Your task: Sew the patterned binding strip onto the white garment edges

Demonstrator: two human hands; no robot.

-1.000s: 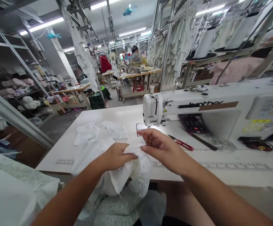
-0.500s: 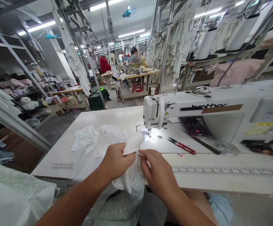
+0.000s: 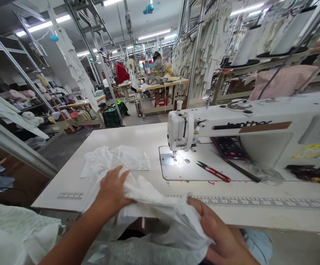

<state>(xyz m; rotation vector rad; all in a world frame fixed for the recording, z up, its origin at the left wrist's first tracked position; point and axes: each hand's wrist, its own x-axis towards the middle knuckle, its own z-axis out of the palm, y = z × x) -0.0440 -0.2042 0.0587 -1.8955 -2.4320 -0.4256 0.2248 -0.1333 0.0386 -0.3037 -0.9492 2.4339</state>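
A piece of white fabric (image 3: 160, 206) hangs over the near edge of the white sewing table (image 3: 127, 136), stretched between both hands. My left hand (image 3: 113, 191) grips it at the table edge, fingers closed into the cloth. My right hand (image 3: 217, 235) holds the lower right part of it below the table edge, partly covered by the cloth. More white fabric pieces (image 3: 116, 158) lie on the table just beyond my left hand. A white sewing machine (image 3: 231, 129) stands to the right, its needle (image 3: 174, 156) over a lit plate.
Red thread snips (image 3: 213, 172) lie right of the needle plate. A ruler strip (image 3: 259, 201) runs along the table's front edge. Pale cloth (image 3: 16, 232) is heaped at lower left. Shelves with fabric rolls (image 3: 30, 106) stand at left; a person sits at a far table (image 3: 157, 60).
Both hands came down from in front of the needle and moved apart, spreading the white fabric over the table edge. My right hand dropped to the lower right.
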